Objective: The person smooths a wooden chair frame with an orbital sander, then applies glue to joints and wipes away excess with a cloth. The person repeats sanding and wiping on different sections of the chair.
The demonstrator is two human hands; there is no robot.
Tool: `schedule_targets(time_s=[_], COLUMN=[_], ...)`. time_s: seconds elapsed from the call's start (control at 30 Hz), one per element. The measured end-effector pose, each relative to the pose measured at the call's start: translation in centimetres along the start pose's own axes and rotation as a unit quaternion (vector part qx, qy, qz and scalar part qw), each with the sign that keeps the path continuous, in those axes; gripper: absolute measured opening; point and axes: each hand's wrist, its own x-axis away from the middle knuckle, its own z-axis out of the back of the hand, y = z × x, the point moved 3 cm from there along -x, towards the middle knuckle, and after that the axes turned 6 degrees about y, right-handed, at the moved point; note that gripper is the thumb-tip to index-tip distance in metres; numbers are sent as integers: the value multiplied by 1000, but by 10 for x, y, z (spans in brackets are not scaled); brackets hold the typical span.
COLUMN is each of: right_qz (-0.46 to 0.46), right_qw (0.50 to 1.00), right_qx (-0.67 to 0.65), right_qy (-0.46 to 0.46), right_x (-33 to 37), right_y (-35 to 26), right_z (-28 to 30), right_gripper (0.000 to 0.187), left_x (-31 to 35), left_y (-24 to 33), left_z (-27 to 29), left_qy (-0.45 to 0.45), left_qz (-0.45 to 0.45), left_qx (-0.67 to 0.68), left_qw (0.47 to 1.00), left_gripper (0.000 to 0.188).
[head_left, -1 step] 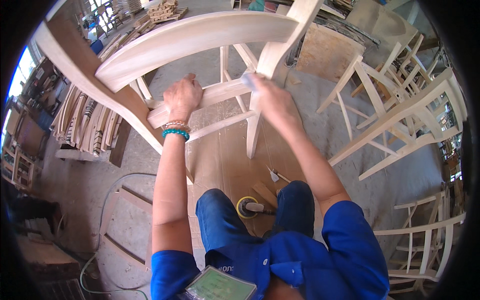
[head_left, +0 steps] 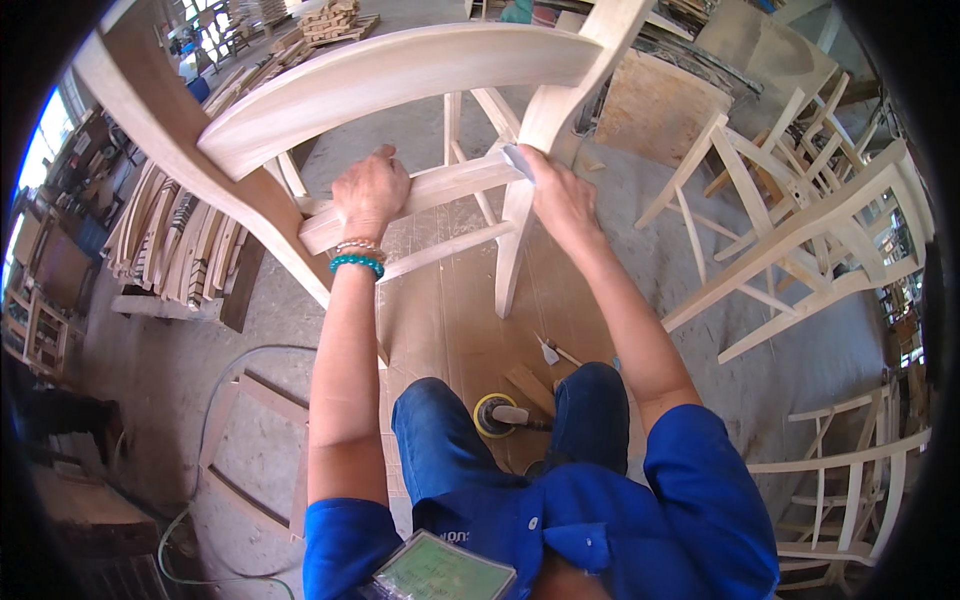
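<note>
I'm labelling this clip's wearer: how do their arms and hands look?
The left hand and right hand are gloveless. Blue sleeves are short, leaving the forearms uncovered. The left wrist carries a teal beaded bracelet and a paler, pinkish bracelet; none shows on the right wrist.

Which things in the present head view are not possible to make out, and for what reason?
Head view:
- Part of the pale sheet: covered by the right hand.
- Palm side of the left hand: hidden by its own back.
- Upper end of the right chair post: cut off by the top edge.
- Single pieces in the far wood stack: too small to count.
</note>
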Motion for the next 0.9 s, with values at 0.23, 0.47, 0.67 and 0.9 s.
schedule_targets(time_s=[0.23, 0.47, 0.67, 0.9], right_qz=[4, -186, -300, -406], right_qw=[996, 911, 757, 732], right_qx=[-71, -137, -372, -354], right_qy=[-52, -342, -445, -418], right_x=[16, 119, 242, 282], right_y=[-87, -10, 30, 121], right_z=[-34, -25, -72, -79], right_gripper=[52, 61, 96, 53], left_x=[25, 62, 60, 65], left_y=[-8, -17, -27, -13], left_z=[8, 9, -3, -8], left_qy=[234, 246, 246, 252], left_qz=[-100, -283, -318, -334], left_qx=[66, 52, -18, -47], left_qw=[965, 926, 915, 907], left_gripper=[24, 22, 25, 47])
